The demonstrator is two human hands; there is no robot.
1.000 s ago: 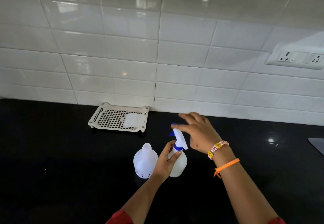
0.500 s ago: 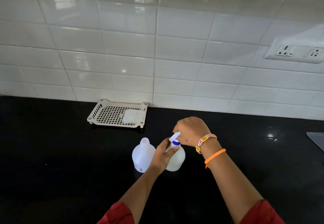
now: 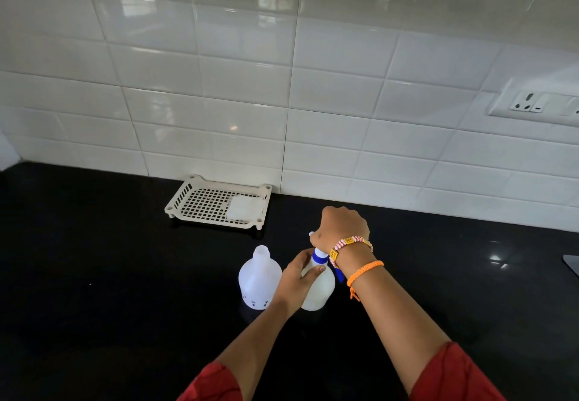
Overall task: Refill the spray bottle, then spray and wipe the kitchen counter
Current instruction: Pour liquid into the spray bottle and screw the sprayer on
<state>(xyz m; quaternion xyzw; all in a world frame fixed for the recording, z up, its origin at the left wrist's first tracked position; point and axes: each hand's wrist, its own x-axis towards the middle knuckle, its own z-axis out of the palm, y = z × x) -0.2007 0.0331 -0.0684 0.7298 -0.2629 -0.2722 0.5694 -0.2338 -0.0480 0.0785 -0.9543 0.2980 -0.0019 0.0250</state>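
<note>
A white spray bottle [image 3: 319,291] with a blue collar stands on the black counter [image 3: 109,291]. My left hand [image 3: 297,278] wraps around its body from the left. My right hand [image 3: 343,228] is closed over the white and blue spray head on top, hiding most of it. Just left of it stands a second white bottle [image 3: 259,278], upright with an open neck and no cap. A folded white cloth [image 3: 244,207] lies in a cream perforated tray [image 3: 200,203] at the back of the counter.
A white tiled wall rises behind the counter. A socket plate [image 3: 539,104] is mounted on the wall at the right. A grey edge [image 3: 571,264] shows at the far right of the counter.
My right hand came down from above the spray head and closed over it, then turned with it. My left hand kept its hold on the bottle body.
</note>
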